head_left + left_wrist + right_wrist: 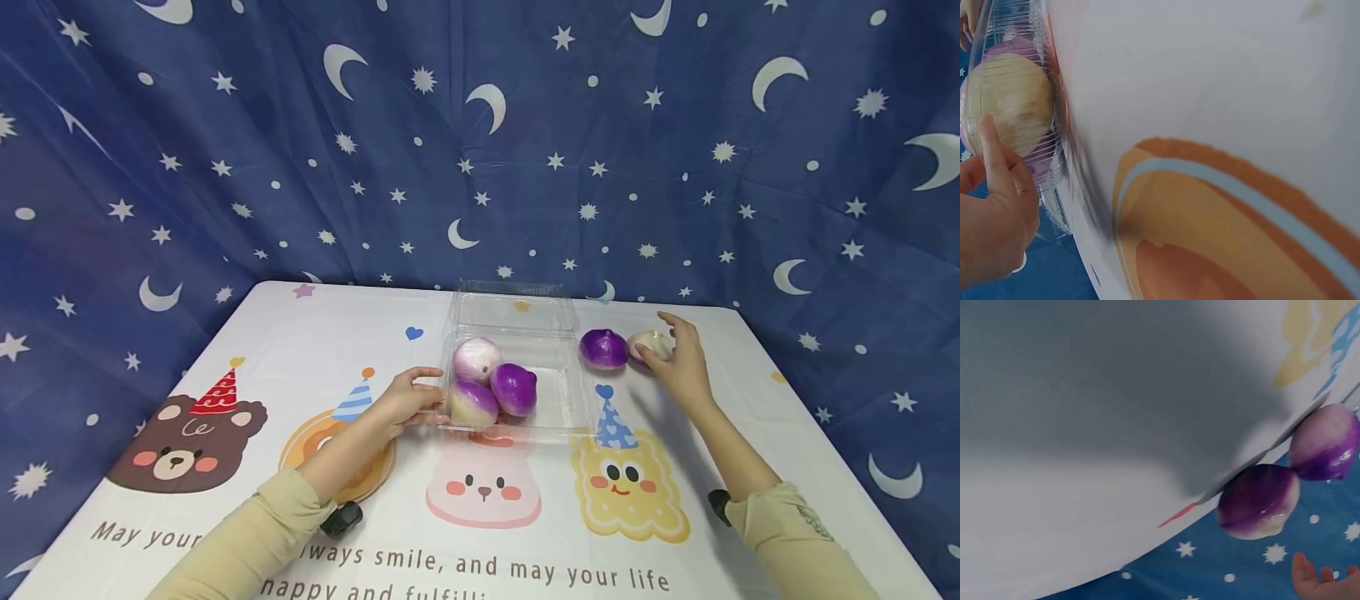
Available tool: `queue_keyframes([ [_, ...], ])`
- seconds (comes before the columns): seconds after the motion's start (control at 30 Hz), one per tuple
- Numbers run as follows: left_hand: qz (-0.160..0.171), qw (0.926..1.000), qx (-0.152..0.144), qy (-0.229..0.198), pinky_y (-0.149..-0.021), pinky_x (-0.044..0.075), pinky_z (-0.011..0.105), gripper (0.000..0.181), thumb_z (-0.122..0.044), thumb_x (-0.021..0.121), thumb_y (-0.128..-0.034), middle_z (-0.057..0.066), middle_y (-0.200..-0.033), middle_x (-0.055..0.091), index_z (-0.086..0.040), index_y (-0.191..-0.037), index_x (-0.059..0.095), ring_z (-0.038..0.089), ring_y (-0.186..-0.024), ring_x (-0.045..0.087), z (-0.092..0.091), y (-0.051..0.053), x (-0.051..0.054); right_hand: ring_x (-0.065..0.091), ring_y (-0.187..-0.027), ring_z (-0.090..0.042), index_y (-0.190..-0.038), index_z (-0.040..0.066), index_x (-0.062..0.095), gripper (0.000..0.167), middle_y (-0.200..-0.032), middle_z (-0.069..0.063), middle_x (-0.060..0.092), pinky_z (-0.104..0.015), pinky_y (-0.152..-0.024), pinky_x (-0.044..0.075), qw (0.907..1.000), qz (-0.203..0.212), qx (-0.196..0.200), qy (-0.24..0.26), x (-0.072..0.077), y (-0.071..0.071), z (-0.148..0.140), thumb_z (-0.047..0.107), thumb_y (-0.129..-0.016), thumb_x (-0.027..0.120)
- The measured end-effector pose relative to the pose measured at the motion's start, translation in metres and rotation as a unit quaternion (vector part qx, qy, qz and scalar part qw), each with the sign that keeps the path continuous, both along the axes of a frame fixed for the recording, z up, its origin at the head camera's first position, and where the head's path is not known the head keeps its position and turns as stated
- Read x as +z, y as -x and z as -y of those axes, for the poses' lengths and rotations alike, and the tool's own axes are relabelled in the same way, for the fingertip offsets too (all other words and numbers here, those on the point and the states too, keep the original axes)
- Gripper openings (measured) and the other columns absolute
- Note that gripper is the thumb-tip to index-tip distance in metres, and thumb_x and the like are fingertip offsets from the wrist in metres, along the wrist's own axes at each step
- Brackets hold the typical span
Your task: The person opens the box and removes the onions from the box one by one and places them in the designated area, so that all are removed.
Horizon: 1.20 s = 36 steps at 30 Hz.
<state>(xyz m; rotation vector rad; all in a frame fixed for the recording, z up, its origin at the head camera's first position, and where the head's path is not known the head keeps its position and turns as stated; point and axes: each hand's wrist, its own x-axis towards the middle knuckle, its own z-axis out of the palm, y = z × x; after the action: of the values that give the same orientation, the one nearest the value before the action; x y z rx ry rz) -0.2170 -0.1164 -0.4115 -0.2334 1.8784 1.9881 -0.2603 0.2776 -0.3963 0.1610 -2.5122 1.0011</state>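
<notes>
An open clear plastic clamshell box stands on the table with three purple-and-white onions, one of them a bright purple onion, grouped in its left part. My left hand grips the box's left edge; in the left wrist view its fingers lie against the ribbed wall. To the right of the box sit a purple onion and a paler onion, side by side. My right hand is at the paler onion, thumb and fingers spread around it. The right wrist view shows its fingertips apart from that onion.
The box's lid lies folded back toward the far edge. A white tablecloth printed with cartoon animals and lettering covers the table. Behind it hangs a blue curtain with moons and stars.
</notes>
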Motion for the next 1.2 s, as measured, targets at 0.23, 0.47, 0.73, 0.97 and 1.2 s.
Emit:
queue_keyframes([
  [0.23, 0.002, 1.0, 0.002, 0.002, -0.064, 0.062, 0.023, 0.052, 0.004, 0.055, -0.0897, 0.003, -0.082, 0.054, 0.002, -0.137, 0.034, 0.008, -0.065, 0.059, 0.0, 0.0, 0.001, 0.043, -0.116, -0.044, -0.132, -0.004, 0.043, 0.055, -0.129, -0.029, 0.043, -0.06, -0.094, 0.045, 0.9987, -0.025, 0.033, 0.03, 0.005, -0.007, 0.021, 0.005, -0.084, 0.067],
  [0.47, 0.0, 1.0, 0.002, 0.001, -0.065, 0.062, 0.023, 0.051, 0.004, 0.055, -0.09, 0.003, -0.083, 0.054, 0.002, -0.137, 0.035, 0.008, -0.065, 0.059, -0.001, 0.0, 0.001, 0.049, -0.113, -0.042, -0.131, -0.004, 0.044, 0.055, -0.129, -0.026, 0.046, -0.059, -0.093, 0.05, 0.9965, -0.029, 0.071, 0.033, 0.008, -0.011, 0.044, 0.004, -0.083, 0.069],
  [0.73, -0.002, 1.0, 0.002, 0.0, -0.066, 0.063, 0.023, 0.053, 0.004, 0.055, -0.0897, 0.004, -0.085, 0.054, 0.003, -0.138, 0.034, 0.009, -0.066, 0.059, 0.0, 0.0, 0.001, 0.048, -0.121, -0.042, -0.13, -0.003, 0.044, 0.053, -0.133, -0.024, 0.047, -0.055, -0.103, 0.044, 0.9922, 0.006, 0.098, 0.077, 0.012, -0.012, 0.066, 0.007, -0.084, 0.07],
  [0.97, 0.0, 1.0, 0.002, 0.001, -0.065, 0.062, 0.023, 0.052, 0.004, 0.056, -0.0895, 0.004, -0.084, 0.054, 0.002, -0.138, 0.035, 0.009, -0.067, 0.059, 0.001, 0.0, 0.001, 0.047, -0.123, -0.043, -0.131, -0.003, 0.044, 0.053, -0.135, -0.024, 0.046, -0.052, -0.105, 0.044, 0.9857, 0.041, 0.135, 0.093, 0.011, -0.013, 0.079, 0.009, -0.086, 0.068],
  [1.2, -0.002, 1.0, 0.0, 0.004, -0.064, 0.062, 0.022, 0.052, 0.004, 0.055, -0.09, 0.004, -0.084, 0.054, 0.002, -0.138, 0.034, 0.009, -0.066, 0.059, 0.0, 0.0, 0.001, 0.044, -0.128, -0.042, -0.133, -0.001, 0.043, 0.056, -0.138, -0.023, 0.045, -0.051, -0.106, 0.044, 0.9774, 0.064, 0.189, 0.071, 0.008, -0.016, 0.089, 0.013, -0.085, 0.07],
])
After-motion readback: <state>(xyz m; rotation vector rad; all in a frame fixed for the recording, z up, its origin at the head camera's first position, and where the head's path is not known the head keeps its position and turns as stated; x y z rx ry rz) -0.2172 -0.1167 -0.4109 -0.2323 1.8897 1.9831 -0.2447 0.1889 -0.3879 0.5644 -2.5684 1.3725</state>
